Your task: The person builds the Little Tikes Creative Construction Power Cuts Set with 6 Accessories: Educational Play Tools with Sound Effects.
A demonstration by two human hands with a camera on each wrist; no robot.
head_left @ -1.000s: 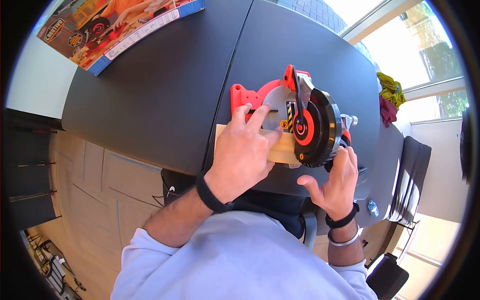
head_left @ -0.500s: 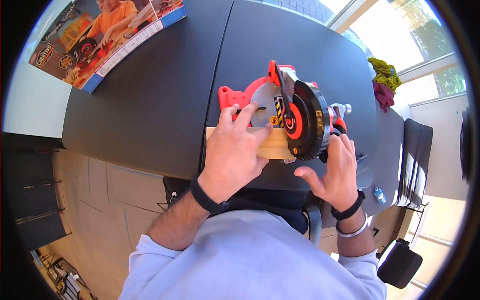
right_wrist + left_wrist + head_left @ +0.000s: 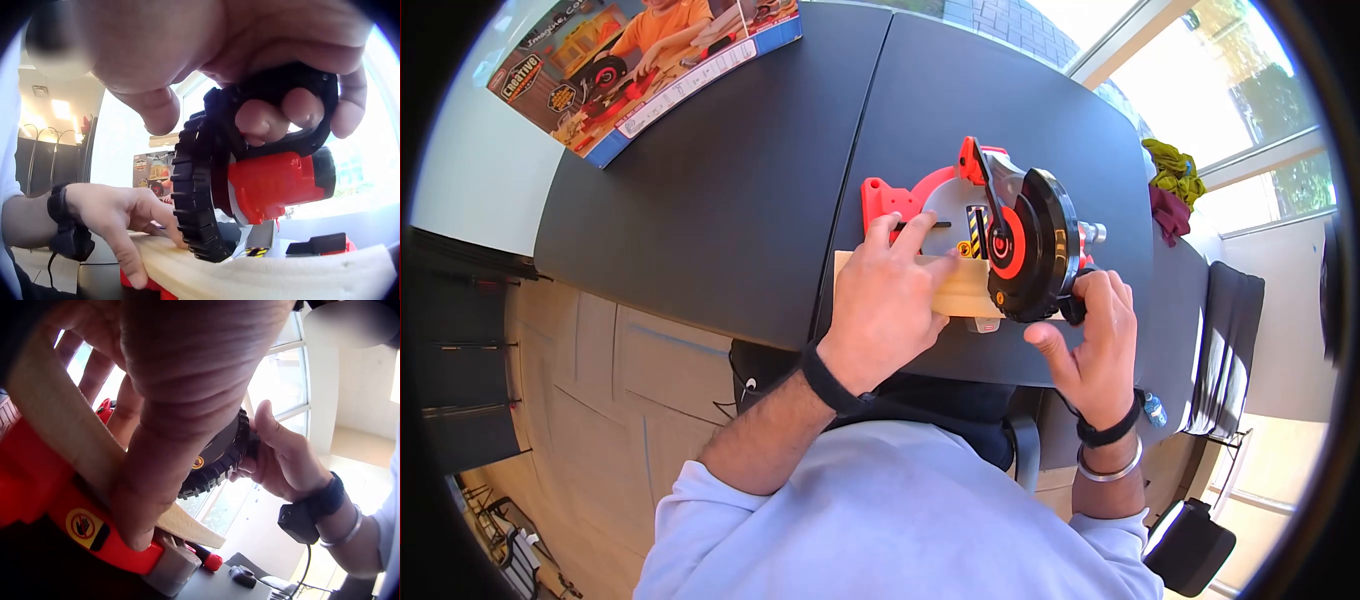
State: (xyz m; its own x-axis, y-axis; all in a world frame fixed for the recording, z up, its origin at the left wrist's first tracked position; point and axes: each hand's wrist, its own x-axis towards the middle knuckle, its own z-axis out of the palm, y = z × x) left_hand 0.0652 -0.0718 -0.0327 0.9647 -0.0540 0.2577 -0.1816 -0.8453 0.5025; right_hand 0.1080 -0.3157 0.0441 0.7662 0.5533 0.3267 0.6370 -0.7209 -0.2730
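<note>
On the black-and-red plastic toy saw, a pale wooden plank is gripped by the left hand. The black loop handle, clear only in the right wrist view, is clasped by the right hand, as half a second earlier.

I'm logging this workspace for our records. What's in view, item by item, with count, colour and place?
Places follow the head view.
Toy saw: 1, red, black and grey, right of the table seam
Wooden board: 1, pale tan, across the saw's near side
Printed box: 1, multicoloured, upper left
Tabletops: at least 2, dark grey, under box and saw
Green cloth: 1, yellow-green, right, by the windows
Maroon cloth: 1, maroon, beside it
Bottle: 1, clear and blue, lower right
Windows: several panes, clear, upper right
Wristbands: 2, black, one per wrist
Bracelet: 1, silvery, right wrist
Shirt: 1, pale, bottom
Left hand: 1, bare, holding the board
Right hand: 1, bare, on the saw's handle
</note>
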